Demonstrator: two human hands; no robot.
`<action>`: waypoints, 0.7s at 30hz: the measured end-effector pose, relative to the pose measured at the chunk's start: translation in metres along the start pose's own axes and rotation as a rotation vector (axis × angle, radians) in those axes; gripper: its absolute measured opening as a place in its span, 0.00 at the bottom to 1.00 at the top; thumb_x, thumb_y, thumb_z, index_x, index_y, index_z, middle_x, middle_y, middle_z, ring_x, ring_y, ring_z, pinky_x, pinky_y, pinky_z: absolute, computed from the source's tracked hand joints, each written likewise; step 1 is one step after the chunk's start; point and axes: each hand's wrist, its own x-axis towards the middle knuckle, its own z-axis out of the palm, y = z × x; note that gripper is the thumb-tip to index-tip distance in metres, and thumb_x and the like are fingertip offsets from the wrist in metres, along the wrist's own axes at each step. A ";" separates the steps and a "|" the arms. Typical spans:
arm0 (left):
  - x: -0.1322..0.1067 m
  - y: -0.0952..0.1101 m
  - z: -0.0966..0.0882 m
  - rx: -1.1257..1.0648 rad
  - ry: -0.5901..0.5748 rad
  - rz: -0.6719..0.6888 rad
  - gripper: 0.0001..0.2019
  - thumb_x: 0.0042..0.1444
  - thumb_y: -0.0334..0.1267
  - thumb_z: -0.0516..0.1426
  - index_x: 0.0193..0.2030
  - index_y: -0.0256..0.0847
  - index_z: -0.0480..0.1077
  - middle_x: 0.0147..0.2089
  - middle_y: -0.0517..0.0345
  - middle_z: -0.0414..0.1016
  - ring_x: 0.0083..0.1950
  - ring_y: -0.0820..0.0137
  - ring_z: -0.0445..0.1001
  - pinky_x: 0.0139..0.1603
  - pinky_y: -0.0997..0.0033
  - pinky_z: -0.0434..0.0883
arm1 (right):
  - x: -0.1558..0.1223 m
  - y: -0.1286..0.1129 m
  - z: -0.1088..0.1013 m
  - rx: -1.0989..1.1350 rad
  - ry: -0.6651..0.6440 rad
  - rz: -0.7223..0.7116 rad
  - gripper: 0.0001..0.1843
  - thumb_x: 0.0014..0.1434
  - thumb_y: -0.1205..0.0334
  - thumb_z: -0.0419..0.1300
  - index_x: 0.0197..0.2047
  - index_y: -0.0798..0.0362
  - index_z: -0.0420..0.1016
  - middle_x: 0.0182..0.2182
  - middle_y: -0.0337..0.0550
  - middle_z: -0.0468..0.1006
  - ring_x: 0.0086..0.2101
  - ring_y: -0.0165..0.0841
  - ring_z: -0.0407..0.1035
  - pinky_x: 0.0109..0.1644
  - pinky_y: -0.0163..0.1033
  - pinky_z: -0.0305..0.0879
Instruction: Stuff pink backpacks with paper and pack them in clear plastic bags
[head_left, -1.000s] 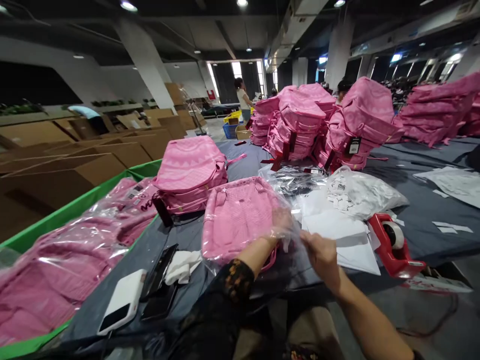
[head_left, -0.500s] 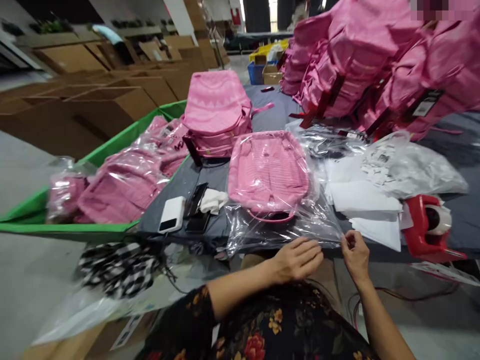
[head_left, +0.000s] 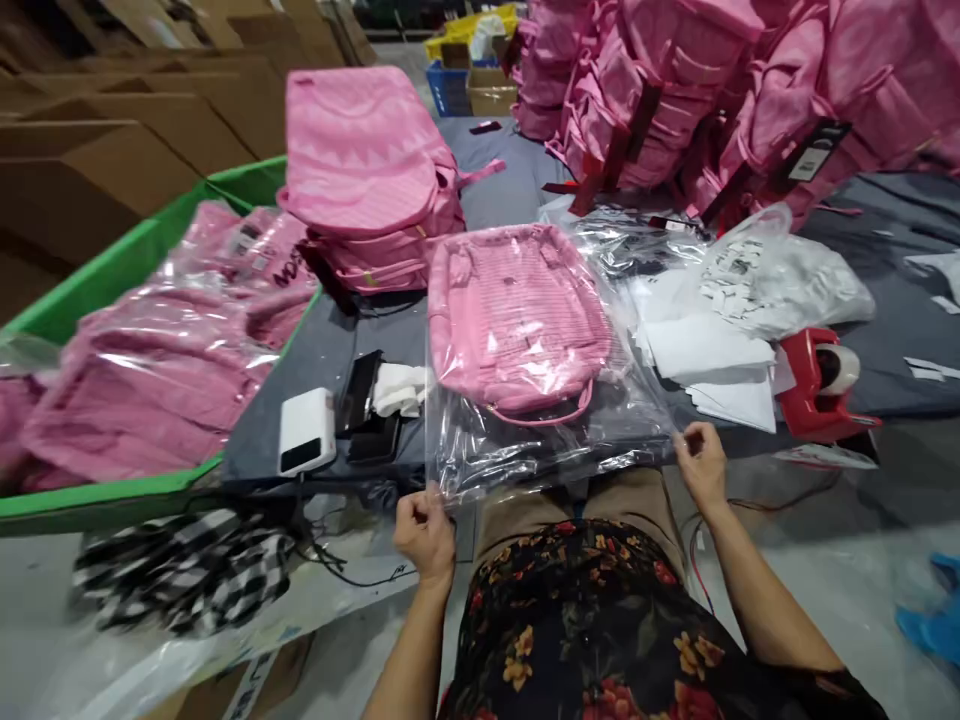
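A pink quilted backpack lies flat inside a clear plastic bag, with its top handle toward me. My left hand pinches the near left corner of the bag's open edge. My right hand grips the film at the near right corner, so the loose plastic stretches between my hands. The bag hangs slightly over the near edge of the grey-covered table.
A green-rimmed bin of bagged pink backpacks stands left. On the table are a power bank, a phone, white paper sheets, and a red tape dispenser. Stacked pink backpacks rise behind.
My left hand has moved left and toward me, from the middle of the bag's edge to its corner. The bag's near edge now lies spread wider, and the view has tilted lower.
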 end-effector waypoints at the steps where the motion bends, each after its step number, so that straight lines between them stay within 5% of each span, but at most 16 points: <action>1: -0.003 0.001 -0.001 -0.001 -0.029 -0.031 0.20 0.58 0.56 0.56 0.24 0.44 0.60 0.23 0.63 0.66 0.28 0.70 0.66 0.35 0.69 0.67 | -0.001 0.000 -0.001 -0.021 -0.015 -0.017 0.15 0.59 0.47 0.57 0.30 0.48 0.62 0.28 0.37 0.66 0.28 0.31 0.61 0.34 0.37 0.61; 6: -0.008 -0.009 -0.006 -0.084 -0.119 -0.289 0.21 0.59 0.55 0.50 0.26 0.42 0.70 0.23 0.56 0.76 0.29 0.64 0.75 0.36 0.65 0.72 | -0.013 0.001 -0.006 -0.039 0.052 0.029 0.14 0.61 0.49 0.57 0.31 0.48 0.61 0.27 0.36 0.65 0.26 0.30 0.61 0.31 0.36 0.60; 10: -0.019 -0.043 -0.033 -0.027 -0.341 -0.215 0.25 0.60 0.57 0.47 0.28 0.41 0.74 0.28 0.53 0.80 0.36 0.60 0.79 0.45 0.61 0.74 | -0.030 0.015 -0.028 0.022 0.004 0.022 0.16 0.60 0.48 0.60 0.29 0.48 0.61 0.24 0.35 0.66 0.25 0.30 0.63 0.31 0.37 0.63; 13: -0.019 -0.060 -0.054 0.032 -0.372 -0.229 0.23 0.57 0.60 0.51 0.34 0.42 0.75 0.33 0.53 0.81 0.40 0.58 0.80 0.48 0.59 0.75 | -0.029 0.021 -0.052 0.167 -0.071 0.115 0.17 0.56 0.48 0.64 0.31 0.48 0.63 0.24 0.36 0.71 0.26 0.32 0.70 0.34 0.39 0.69; 17: 0.001 -0.032 -0.046 -0.170 -0.284 -0.358 0.23 0.55 0.62 0.54 0.40 0.43 0.72 0.40 0.50 0.81 0.39 0.61 0.79 0.41 0.62 0.75 | 0.012 0.012 -0.056 0.271 -0.219 0.347 0.24 0.51 0.38 0.65 0.40 0.49 0.71 0.30 0.43 0.79 0.31 0.38 0.76 0.35 0.43 0.74; 19: 0.016 -0.010 -0.028 -0.299 -0.470 -0.401 0.24 0.55 0.63 0.54 0.38 0.41 0.72 0.39 0.46 0.80 0.38 0.61 0.78 0.39 0.62 0.74 | 0.036 0.001 -0.039 0.204 -0.390 0.368 0.29 0.50 0.31 0.62 0.38 0.49 0.73 0.30 0.45 0.80 0.29 0.39 0.75 0.31 0.43 0.72; 21: 0.028 0.005 -0.011 -0.312 -0.480 -0.399 0.22 0.55 0.59 0.58 0.36 0.40 0.73 0.34 0.47 0.79 0.33 0.64 0.76 0.36 0.63 0.73 | 0.052 -0.012 -0.019 0.020 -0.490 0.285 0.32 0.49 0.26 0.58 0.31 0.49 0.72 0.23 0.43 0.77 0.24 0.37 0.71 0.26 0.41 0.67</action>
